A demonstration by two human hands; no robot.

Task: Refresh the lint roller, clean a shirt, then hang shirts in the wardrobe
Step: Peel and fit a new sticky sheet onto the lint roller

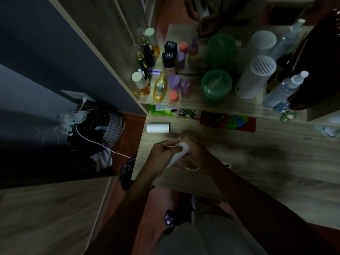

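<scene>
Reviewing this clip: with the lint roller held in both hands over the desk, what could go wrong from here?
1. The spare roll lies on its side near the desk edge; a nudge might send it rolling off.
2. The light is dim, so the sheet edge on the lint roller may be hard to find and could tear unevenly.
3. Bottles stand crowded on the shelf just beyond; a sharp pull might knock one.

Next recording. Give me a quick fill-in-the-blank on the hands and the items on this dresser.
1. The left hand and right hand both grip the lint roller, whose colour is ____.
2. The spare roll lies on the table, held by ____ hand.
3. The big lidded jar is coloured ____.
Missing words: white; neither; green.
</scene>
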